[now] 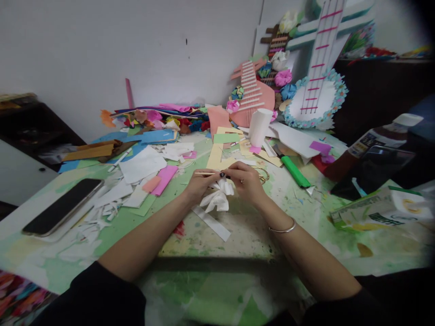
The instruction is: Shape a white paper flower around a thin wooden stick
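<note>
Above the middle of the table my two hands meet at the fingertips around a white paper flower [218, 198], its petals hanging down below them. My left hand [200, 184] is closed, pinching the flower's base, and a thin pale stick [205, 173] lies across its fingers. Fingers bent, my right hand [247, 182] pinches the same flower from the other side. Just where the fingertips touch the paper is partly hidden. A white paper strip [212, 222] lies on the table beneath. Gold-handled scissors [263, 174] rest behind my right hand.
A phone [64, 206] and paper scraps [142, 165] lie at left. Right are a green-handled cutter [295, 171], a drink carton [382, 208] and a dark bottle [370, 145]. A white roll [260, 127] and paper guitars [254, 93] stand at the back.
</note>
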Demonstrator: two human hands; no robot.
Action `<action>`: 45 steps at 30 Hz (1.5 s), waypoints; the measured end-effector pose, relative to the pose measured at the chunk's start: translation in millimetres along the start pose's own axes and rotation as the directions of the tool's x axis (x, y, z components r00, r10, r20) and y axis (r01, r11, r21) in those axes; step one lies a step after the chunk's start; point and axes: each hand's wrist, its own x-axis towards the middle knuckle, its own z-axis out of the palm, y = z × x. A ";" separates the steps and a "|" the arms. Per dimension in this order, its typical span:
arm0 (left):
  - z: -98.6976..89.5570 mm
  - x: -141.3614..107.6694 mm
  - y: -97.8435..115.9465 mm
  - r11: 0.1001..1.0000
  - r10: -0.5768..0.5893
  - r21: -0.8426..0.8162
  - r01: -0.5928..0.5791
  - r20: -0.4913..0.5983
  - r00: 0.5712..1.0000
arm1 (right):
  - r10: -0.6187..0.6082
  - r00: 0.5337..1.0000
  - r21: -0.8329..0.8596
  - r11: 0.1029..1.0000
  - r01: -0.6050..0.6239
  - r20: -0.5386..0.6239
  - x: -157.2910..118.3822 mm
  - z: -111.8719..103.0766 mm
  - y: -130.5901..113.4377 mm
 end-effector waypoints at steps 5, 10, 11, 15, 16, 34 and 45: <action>-5.1 2.8 -1.4 0.996 0.041 0.077 -0.041 -0.008 0.999 | 0.013 1.000 0.002 1.000 -0.013 0.013 -1.2 2.2 1.1; -7.6 4.9 -3.4 0.996 0.034 0.079 -0.034 0.007 0.999 | 0.021 1.000 -0.005 1.000 -0.021 0.013 0.3 0.0 -3.4; -7.8 4.9 -3.3 0.995 0.045 0.092 -0.045 0.001 0.999 | 0.024 1.000 -0.003 1.000 -0.024 0.019 0.9 -1.3 -4.5; -7.3 3.3 -0.9 0.981 0.127 0.149 -0.124 -0.006 0.992 | 0.059 0.996 -0.022 0.998 -0.058 0.061 3.2 -6.4 -7.3; -7.0 2.7 -0.1 0.979 0.134 0.155 -0.134 0.006 0.991 | 0.068 0.995 -0.034 0.997 -0.066 0.074 3.5 -7.3 -7.7; -6.0 -2.1 6.6 0.988 0.101 0.106 -0.111 0.099 0.990 | 0.115 0.988 -0.047 0.993 -0.110 0.102 5.2 -8.6 -9.1; -14.8 -3.9 13.3 0.998 0.021 -0.066 -0.004 0.261 0.965 | 0.142 0.990 -0.013 0.990 -0.141 0.016 3.9 -10.0 -6.9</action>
